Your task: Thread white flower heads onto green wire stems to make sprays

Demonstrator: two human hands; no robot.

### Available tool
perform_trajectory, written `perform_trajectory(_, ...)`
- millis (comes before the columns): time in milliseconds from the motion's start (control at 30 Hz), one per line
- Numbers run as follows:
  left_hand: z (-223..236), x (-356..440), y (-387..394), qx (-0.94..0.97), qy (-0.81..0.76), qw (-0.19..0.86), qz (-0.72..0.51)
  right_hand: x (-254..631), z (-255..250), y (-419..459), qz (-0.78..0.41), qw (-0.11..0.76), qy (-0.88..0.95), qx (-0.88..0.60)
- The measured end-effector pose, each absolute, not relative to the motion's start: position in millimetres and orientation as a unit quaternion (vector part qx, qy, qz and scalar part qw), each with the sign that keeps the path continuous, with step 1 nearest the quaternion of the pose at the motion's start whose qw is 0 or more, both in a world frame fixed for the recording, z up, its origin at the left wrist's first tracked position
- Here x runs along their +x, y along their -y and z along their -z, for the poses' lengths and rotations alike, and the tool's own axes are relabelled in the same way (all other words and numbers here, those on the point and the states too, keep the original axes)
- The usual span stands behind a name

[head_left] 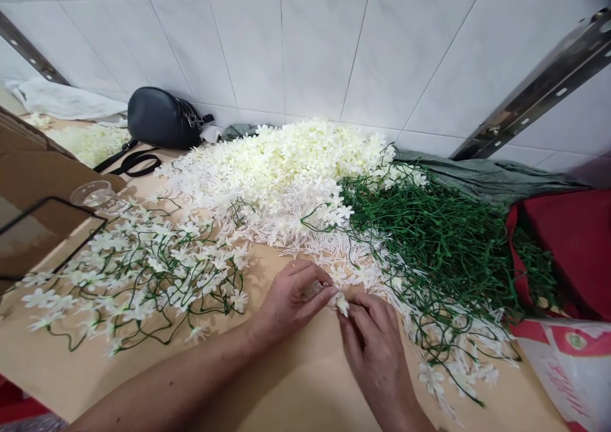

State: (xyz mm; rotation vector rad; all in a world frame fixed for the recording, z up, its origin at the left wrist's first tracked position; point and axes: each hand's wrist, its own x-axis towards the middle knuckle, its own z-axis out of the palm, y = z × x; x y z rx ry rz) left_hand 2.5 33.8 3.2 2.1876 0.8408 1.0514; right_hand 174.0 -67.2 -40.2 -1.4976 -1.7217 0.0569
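Observation:
My left hand [298, 295] is closed in a pinch, with thin white stamen-like pieces [312, 289] showing between its fingers. Its fingertips meet a small white artificial flower [342, 303]. From the other side, my right hand [375, 336] pinches that flower between thumb and fingers. Beyond my hands lies a big heap of loose cream-white petal pieces [296, 158], with thin white stamens [286, 225] spread along its front. To the right is a tangled pile of green plastic stems [429, 235]. White flowers on green stems [157, 273] lie loosely to the left.
A black bag [162, 117] rests by the tiled wall at the back left. A clear plastic cup [98, 196] stands near a cardboard box [38, 184] and a black wire frame [52, 200]. On the right are a red bag [568, 247] and a printed plastic bag [568, 368].

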Motion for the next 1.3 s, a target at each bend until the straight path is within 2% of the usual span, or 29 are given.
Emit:
perform_trajectory(633, -0.7, 4.2, -26.6, 0.823, -0.267, 0.264, -0.426, 184.3, 32.3, 63.7, -0.053, 0.468, 0.665, -0.579)
perform_trajectory(867, -2.6, 9.8, -22.0, 0.850, -0.165, 0.223, -0.447, 185.1, 24.3, 63.4, -0.043, 0.492, 0.647, -0.581)
perform_trajectory(1167, -2.5, 13.6, -20.0, 0.837, -0.161, 0.211, -0.479, 203.5, 16.8, 63.2, 0.025, 0.463, 0.623, -0.630)
perform_trajectory(1300, -3.5, 11.3, -18.9, 0.829, -0.169, 0.226, -0.483, 216.1, 3.9, 54.2, 0.052, 0.408, 0.629, -0.659)
